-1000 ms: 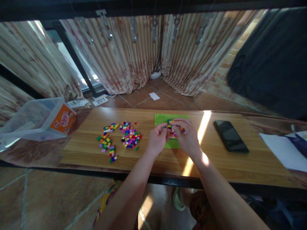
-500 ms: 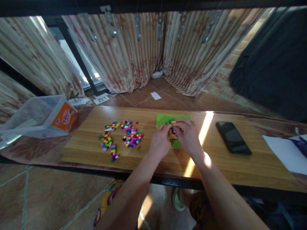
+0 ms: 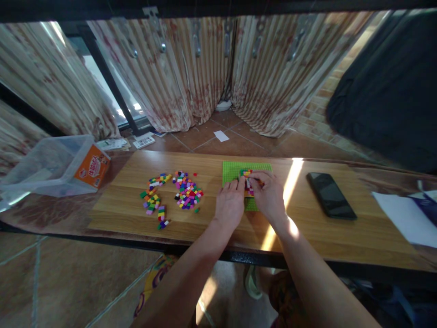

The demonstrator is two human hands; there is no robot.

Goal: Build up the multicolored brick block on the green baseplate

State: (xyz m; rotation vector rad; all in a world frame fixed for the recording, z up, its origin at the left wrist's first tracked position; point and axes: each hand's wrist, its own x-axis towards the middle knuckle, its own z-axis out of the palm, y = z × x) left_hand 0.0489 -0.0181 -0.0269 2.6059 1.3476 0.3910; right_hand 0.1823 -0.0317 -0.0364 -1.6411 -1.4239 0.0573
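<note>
A light green studded baseplate (image 3: 232, 170) lies on the wooden board, and a block of small multicoloured toy bricks (image 3: 246, 173) stands on it between my hands. My left hand (image 3: 229, 202) rests over the plate's left side, its fingers stretched out and the tips at the block's left edge. From the right, my right hand (image 3: 271, 193) bends over the block with thumb and forefinger closed together. Whatever sits in that pinch is hidden by the fingers. Part of the block is covered by both hands.
Loose toy bricks lie in one heap (image 3: 189, 193) and a looser curved row (image 3: 152, 200) on the left of the wooden board (image 3: 119, 182). A clear plastic box (image 3: 51, 159) stands at far left. A black phone (image 3: 331, 195) and white paper (image 3: 396, 214) lie on the right.
My left hand has let its pinch go and its fingers now stretch along the block's left side. My right hand has shifted slightly and stays bent over the bricks.
</note>
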